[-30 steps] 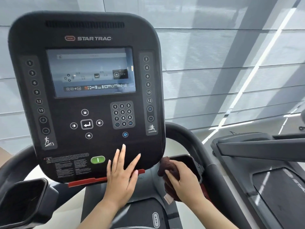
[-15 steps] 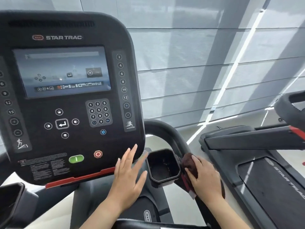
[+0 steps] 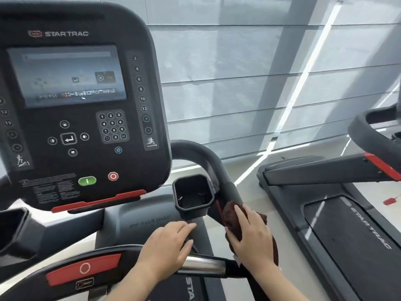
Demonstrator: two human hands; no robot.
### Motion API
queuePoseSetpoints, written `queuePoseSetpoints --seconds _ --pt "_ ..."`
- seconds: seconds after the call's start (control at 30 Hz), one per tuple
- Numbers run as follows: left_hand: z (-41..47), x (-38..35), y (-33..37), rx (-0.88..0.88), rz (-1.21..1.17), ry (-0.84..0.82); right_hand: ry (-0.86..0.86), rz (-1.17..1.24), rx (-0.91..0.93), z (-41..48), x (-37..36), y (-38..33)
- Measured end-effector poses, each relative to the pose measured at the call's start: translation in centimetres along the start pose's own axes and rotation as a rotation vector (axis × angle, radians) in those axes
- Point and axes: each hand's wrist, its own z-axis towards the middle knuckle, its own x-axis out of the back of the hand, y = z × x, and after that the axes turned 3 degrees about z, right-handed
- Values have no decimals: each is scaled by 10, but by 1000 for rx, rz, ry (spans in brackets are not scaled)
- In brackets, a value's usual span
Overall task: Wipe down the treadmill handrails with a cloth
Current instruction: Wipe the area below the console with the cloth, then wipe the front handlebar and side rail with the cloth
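Note:
My right hand presses a dark brown cloth around the black right handrail, just below the cup holder. The rail curves up from there and bends behind the console. My left hand lies flat with fingers apart, holding nothing, over the front crossbar with its chrome sensor grip. Much of the cloth is hidden under my right hand.
The black Star Trac console with screen, keypad, and green and red buttons fills the upper left. A black cup holder sits beside the rail. A second treadmill stands to the right. Grey blinds cover the window behind.
My right hand has slid the cloth from beside the cup holder down the right handrail. My left hand has dropped from the console's lower edge to the front crossbar. The view has tilted down.

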Motion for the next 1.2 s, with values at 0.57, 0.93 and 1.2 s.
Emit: queuePoseSetpoints --seconds 0.57,0.93,1.2 --pt "-6 -12 7 83 241 -72 -7 19 17 -44 6 19" --pt "-8 -9 8 92 256 -63 -57 75 10 -37 13 13" --pt "-7 -11 7 81 255 -43 55 156 -81 -51 13 22"
